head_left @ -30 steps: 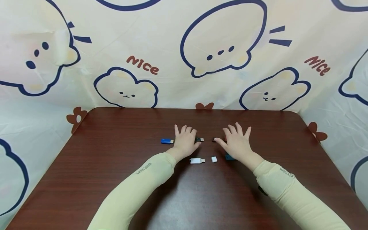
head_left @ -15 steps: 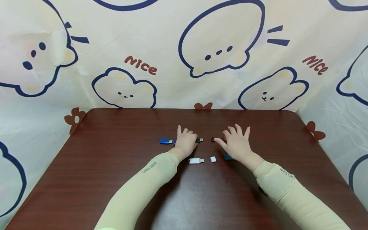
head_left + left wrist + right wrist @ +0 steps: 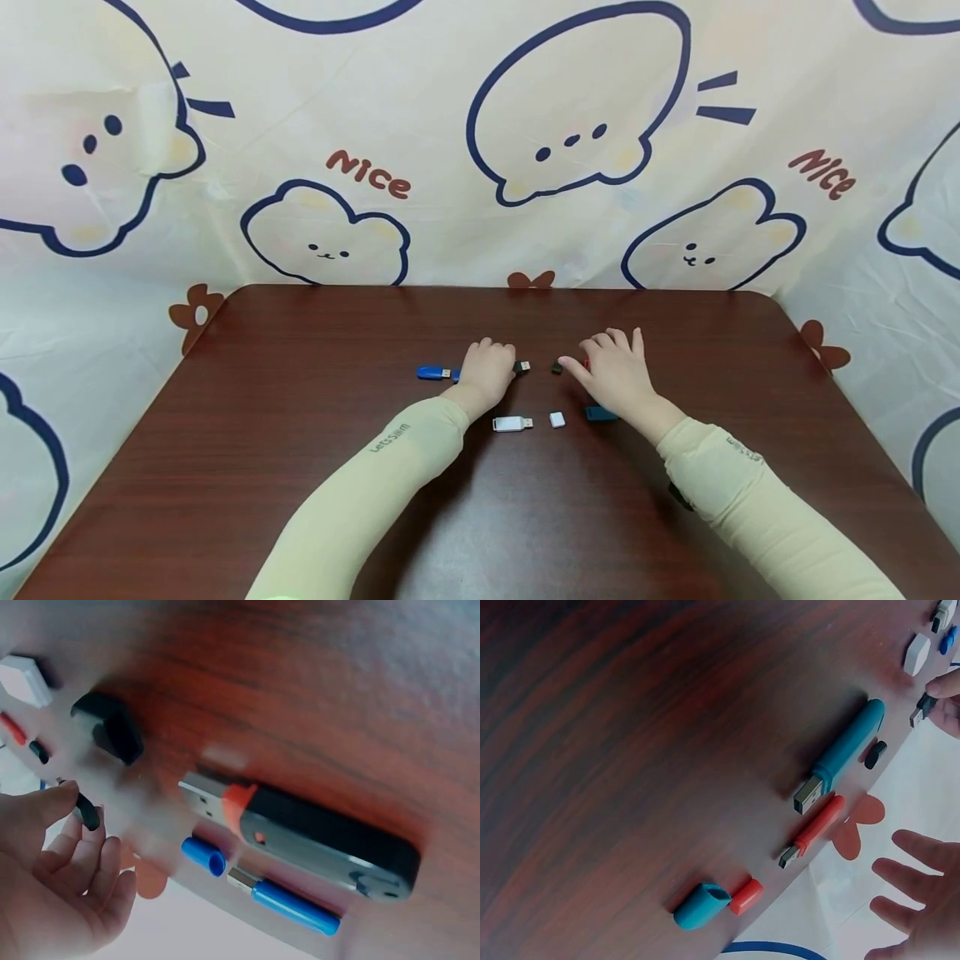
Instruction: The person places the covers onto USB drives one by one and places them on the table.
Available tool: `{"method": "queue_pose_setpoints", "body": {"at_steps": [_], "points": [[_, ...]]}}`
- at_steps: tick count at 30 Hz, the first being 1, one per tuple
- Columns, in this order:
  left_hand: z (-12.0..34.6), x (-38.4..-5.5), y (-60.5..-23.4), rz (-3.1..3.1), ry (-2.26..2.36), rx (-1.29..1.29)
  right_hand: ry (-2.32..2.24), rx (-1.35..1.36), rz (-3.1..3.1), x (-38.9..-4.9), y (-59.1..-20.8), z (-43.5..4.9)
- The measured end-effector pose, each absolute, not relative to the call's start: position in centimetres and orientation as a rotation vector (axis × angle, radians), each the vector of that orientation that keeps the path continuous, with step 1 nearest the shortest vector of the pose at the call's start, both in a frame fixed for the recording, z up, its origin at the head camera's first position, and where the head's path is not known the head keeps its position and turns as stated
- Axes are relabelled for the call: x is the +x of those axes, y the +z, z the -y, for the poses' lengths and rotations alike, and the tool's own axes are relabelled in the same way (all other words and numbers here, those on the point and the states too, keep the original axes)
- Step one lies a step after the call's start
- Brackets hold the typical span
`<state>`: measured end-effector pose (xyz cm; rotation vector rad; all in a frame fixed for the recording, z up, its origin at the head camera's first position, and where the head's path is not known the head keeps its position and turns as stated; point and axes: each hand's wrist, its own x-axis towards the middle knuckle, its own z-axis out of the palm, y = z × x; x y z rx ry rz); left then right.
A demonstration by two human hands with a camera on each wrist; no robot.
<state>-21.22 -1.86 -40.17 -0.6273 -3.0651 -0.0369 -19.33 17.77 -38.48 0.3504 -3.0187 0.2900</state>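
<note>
With thumb and fingers, my left hand [image 3: 487, 372] pinches a dark USB stick [image 3: 522, 367], its metal plug pointing right. The left wrist view shows that stick [image 3: 88, 812] between the fingers of the left hand [image 3: 64, 877]. Across from it, my right hand [image 3: 617, 375] hovers with spread, relaxed fingers over a teal USB stick [image 3: 847, 746] and a red USB stick [image 3: 821, 825]. By the right thumb lies a small dark cap [image 3: 557, 367]. The right wrist view has the right hand [image 3: 930, 900] holding nothing.
A white USB stick [image 3: 508, 424] and white cap [image 3: 557, 420] lie nearer. Leftward is a blue USB stick [image 3: 431, 372]. A black-and-red USB stick [image 3: 322, 844] lies near a black cap [image 3: 109, 724]. A teal cap [image 3: 701, 906] and red cap [image 3: 746, 896] lie together.
My left hand's spread fingers have curled in and pinched the dark USB stick. The right hand stays in about the same place, its fingers slightly closer together.
</note>
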Motion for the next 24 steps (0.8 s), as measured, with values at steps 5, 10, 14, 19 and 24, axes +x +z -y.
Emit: {"method": "queue_pose_setpoints", "body": {"at_steps": [5,10,14,19,24], "points": [[2.6,-21.4,-39.3,3.050,-0.270,-0.583,0.317,0.346,3.019,-19.5,-38.3,-18.0],[3.5,-21.3,-38.3,3.043,-0.590,-0.457,0.299,0.375,3.013,-20.0,-38.2,-17.6],[3.8,-21.1,-37.7,3.049,-0.722,-0.377,0.245,0.396,3.036,-20.7,-38.3,-16.9],[4.2,-20.9,-37.6,3.059,-0.817,-0.335,0.159,0.448,3.067,-21.4,-38.8,-15.9],[4.4,-20.7,-37.7,3.049,-0.893,-0.319,0.096,0.460,3.092,-21.7,-39.2,-15.2]]}}
